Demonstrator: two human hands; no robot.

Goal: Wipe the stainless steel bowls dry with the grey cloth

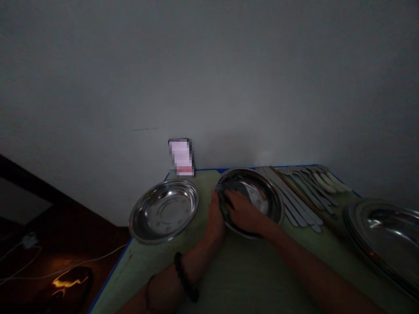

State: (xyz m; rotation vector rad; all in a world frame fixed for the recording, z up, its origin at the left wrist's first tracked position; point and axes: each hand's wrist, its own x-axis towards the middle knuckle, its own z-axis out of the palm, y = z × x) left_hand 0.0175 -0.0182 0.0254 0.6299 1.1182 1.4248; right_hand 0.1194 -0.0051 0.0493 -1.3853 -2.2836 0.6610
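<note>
A shiny round steel basin (274, 194) rests near the back of the table, in the middle of the view. My left hand (216, 216) is closed on its left rim, with the fingertips partly hidden. Inside the basin my right hand (244, 213) presses a dark grey cloth (238, 188) against the left inner wall, fingers bent over the fabric. Part of the cloth lies bunched beneath that hand. To the left stands a second steel basin (166, 235), apart from both hands.
Several long flat metal utensils (293, 205) and a thin wooden stick (299, 196) lie right of the basin, with pale-handled utensils (322, 181) beyond. Stacked steel basins (356, 226) stand far right. A phone (182, 157) leans on the wall. A white cable (98, 258) runs left.
</note>
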